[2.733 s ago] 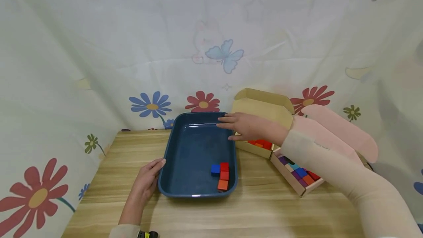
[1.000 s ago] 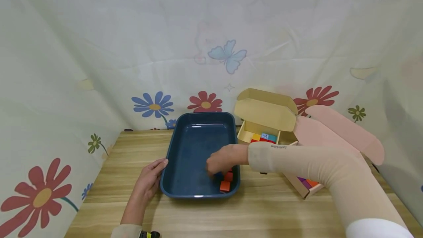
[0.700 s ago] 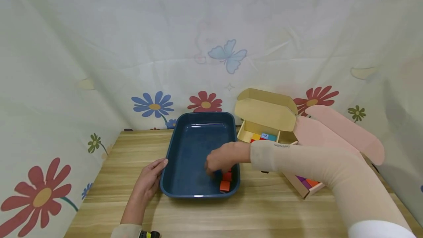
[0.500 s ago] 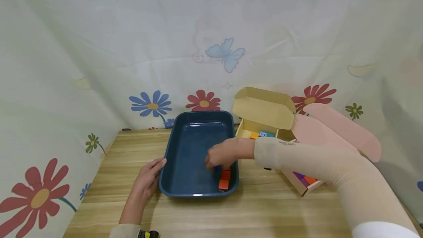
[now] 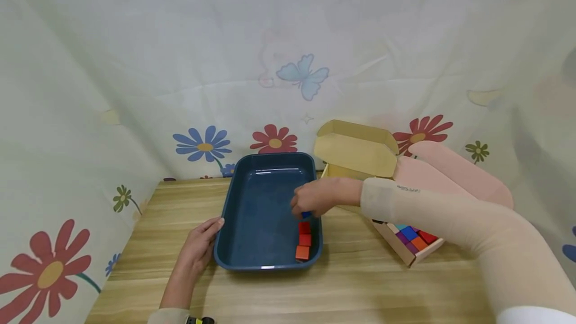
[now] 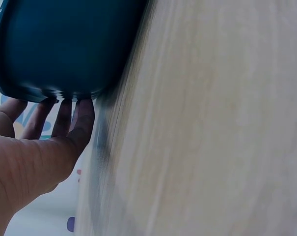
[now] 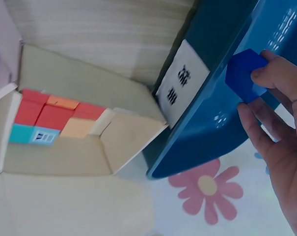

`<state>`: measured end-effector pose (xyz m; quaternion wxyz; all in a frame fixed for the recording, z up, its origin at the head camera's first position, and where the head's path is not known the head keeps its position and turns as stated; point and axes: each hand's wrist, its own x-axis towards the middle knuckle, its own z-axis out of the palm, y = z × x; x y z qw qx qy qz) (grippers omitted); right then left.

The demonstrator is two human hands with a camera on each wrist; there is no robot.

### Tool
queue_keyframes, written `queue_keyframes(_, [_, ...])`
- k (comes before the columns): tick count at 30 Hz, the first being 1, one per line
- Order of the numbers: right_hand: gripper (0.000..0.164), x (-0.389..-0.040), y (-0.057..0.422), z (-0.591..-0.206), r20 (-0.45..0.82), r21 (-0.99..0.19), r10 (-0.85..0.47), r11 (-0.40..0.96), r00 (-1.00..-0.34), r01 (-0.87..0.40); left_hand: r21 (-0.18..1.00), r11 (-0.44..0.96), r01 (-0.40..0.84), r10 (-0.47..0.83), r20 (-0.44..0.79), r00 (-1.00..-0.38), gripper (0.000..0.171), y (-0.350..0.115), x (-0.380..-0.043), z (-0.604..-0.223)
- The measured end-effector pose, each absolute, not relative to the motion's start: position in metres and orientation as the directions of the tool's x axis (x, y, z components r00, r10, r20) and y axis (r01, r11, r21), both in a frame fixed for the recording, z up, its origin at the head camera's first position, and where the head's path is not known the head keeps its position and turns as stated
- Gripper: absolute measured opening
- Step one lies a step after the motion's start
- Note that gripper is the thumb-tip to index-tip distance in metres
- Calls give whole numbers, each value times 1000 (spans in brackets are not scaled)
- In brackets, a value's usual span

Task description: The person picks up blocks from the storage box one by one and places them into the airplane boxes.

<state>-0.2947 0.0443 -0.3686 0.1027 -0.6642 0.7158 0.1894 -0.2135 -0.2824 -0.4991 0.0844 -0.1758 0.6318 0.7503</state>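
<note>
My right hand [image 5: 315, 198] pinches a blue cube [image 7: 241, 73] between thumb and fingers, above the right side of a deep blue tray [image 5: 265, 267]. Below it in the head view, two red cubes [image 5: 304, 240] and an orange cube [image 5: 302, 252] stand in a column along the tray's right wall. My left hand [image 5: 198, 246] holds the tray's left edge near the front. Its thumb is at the rim, and the fingertips touch the outer wall [image 6: 65, 86] in the left wrist view. Part of the blue cube is hidden by my right fingers in the head view.
Right of the tray stands an open yellow box [image 5: 355, 154] with red, orange and teal blocks [image 7: 55, 115]. In front of it is an open pink-lidded box [image 5: 393, 244] of coloured cubes, partly under my right forearm. A flowered curtain [image 5: 202, 89] hangs behind the wooden table [image 5: 360, 284].
My right hand came down into the tray, took hold of the blue cube beside the red ones, and has moved it up and away from me. My left hand stayed at the tray's edge.
</note>
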Motion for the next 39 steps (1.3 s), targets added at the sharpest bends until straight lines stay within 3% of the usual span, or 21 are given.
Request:
queue_keyframes(10, [28,-309,70,-352,-311,139,-939,107,-146,-984,913,-220,-345,-94,-371,-924,37,-284,-214,-499])
queue_keyframes(19, [28,-335,104,-349,-236,91,-927,278,-292,-956,914,-202,-351,-84,-373,-924,48,-283,-213,-498])
queue_keyframes(29, [30,-360,136,-357,-268,89,-853,440,-447,-894,914,-215,-345,-89,-370,-925,40,-284,-213,-498])
queue_keyframes(35, [15,-373,147,-375,-265,127,-849,439,-457,-890,917,-220,-331,-88,-357,-930,35,-285,-213,-499])
queue_keyframes(39, [15,-377,151,-390,-247,184,-854,422,-457,-888,914,-223,-338,-93,-365,-926,34,-285,-212,-501])
